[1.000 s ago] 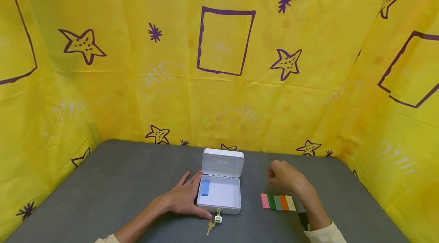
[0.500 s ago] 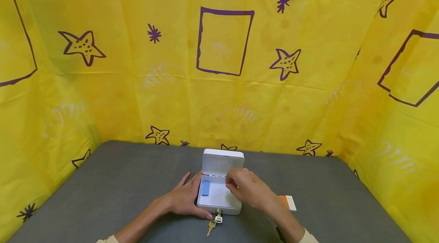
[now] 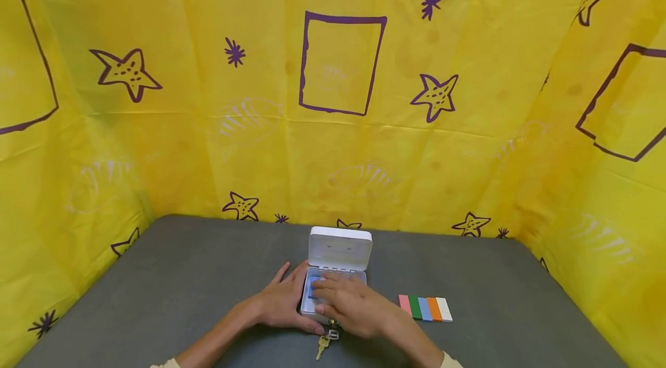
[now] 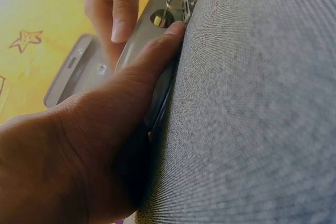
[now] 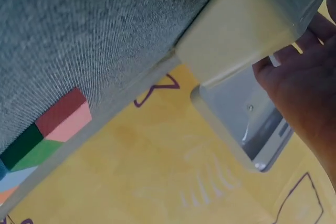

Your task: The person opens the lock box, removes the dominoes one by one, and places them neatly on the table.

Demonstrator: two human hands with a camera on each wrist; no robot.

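A small white cash box [image 3: 314, 315] stands on the table with its lid [image 3: 340, 249] raised. My left hand [image 3: 281, 298] grips its left side, the thumb along the front face beside the lock [image 4: 161, 18]. A bunch of keys [image 3: 324, 345] hangs from that lock. Inside at the left lies a blue block [image 3: 314, 288], partly covered by my right hand [image 3: 359, 304]. The right fingers reach into the box over this block, with the thumb apart from them. Whether they touch the block is hidden.
Right of the box, several flat blocks lie side by side: a pink block [image 3: 405, 305], a green block [image 3: 415, 307], a light blue block [image 3: 425, 309], an orange block [image 3: 435, 309] and a white block [image 3: 444, 309]. A yellow patterned cloth [image 3: 343, 142] encloses the grey table [image 3: 218, 264].
My right hand has moved left from beside the row of blocks to inside the box, its fingers extending from a curled pose. My left hand has kept its hold on the box.
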